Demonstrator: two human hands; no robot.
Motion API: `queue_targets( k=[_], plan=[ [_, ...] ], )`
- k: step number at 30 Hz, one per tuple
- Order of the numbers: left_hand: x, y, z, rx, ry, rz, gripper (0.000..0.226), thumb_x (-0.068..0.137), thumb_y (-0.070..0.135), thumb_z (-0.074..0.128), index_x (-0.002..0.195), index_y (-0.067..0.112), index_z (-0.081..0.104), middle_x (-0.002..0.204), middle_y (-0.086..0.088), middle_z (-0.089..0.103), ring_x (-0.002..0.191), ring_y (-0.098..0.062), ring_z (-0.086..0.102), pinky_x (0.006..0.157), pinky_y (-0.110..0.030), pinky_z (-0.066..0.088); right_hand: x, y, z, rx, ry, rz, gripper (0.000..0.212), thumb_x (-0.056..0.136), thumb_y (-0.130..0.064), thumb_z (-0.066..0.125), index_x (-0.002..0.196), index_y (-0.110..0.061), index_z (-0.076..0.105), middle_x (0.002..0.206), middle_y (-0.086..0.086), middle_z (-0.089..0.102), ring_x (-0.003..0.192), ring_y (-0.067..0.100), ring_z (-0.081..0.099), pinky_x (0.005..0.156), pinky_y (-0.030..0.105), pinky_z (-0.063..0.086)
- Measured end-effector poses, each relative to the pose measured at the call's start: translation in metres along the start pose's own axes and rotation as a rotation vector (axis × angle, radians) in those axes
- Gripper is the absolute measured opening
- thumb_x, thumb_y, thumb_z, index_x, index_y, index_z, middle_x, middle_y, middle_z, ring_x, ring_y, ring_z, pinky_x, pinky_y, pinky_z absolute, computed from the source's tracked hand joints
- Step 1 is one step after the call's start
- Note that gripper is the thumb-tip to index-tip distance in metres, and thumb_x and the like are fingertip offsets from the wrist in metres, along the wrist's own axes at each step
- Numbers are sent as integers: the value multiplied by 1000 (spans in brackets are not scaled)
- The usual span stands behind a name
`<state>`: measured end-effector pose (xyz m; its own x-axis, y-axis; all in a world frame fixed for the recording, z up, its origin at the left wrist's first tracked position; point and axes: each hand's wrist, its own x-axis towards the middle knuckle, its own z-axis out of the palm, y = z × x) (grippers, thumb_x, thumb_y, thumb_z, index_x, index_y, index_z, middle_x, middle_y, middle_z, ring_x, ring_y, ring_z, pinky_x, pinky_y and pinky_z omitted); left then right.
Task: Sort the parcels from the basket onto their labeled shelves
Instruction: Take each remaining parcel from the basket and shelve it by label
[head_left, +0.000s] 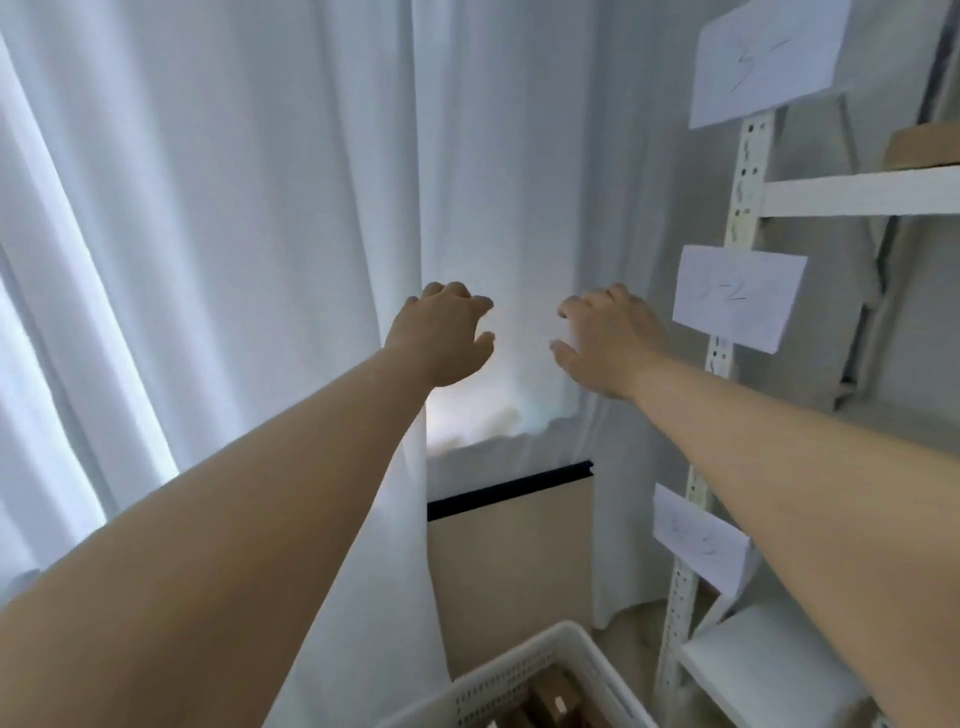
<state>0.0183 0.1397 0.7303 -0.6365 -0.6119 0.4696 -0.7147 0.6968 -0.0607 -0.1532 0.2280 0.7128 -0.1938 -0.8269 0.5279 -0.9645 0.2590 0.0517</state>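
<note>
Both my arms stretch forward in front of a white curtain. My left hand (441, 335) and my right hand (608, 340) hover side by side, fingers loosely curled, holding nothing. At the bottom edge stands a white perforated basket (519, 680) with brown parcels (550, 699) inside. To the right rises a white shelf rack (748, 197) with paper labels: an upper label (763, 60), a middle label (737, 296) and a lower label (701, 543). Their writing is too faint to read. A brown parcel (922, 148) lies on the upper shelf.
White curtains (260, 208) fill the left and centre. Below them a beige panel with a black top strip (509, 551) stands behind the basket. A lower white shelf board (763, 670) sits at the bottom right.
</note>
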Motion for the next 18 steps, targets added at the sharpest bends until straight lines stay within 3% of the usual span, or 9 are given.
queue_targets(
  k=[8, 18],
  plan=[
    [-5, -34, 113, -19, -187, -119, 46, 98, 33, 42, 142, 19, 42, 140, -7, 45, 132, -28, 34, 98, -41, 37, 31, -16, 129, 122, -177, -92, 46, 97, -42, 44, 131, -12, 48, 131, 12, 50, 127, 30, 37, 102, 38, 32],
    [1, -8, 295, -90, -540, -249, 49, 96, 31, 45, 143, 18, 40, 140, -9, 43, 132, -30, 34, 101, -43, 38, 17, 28, 316, 177, -548, -215, 49, 95, -44, 48, 130, -11, 48, 133, 15, 49, 125, 32, 40, 99, 41, 35]
  ],
)
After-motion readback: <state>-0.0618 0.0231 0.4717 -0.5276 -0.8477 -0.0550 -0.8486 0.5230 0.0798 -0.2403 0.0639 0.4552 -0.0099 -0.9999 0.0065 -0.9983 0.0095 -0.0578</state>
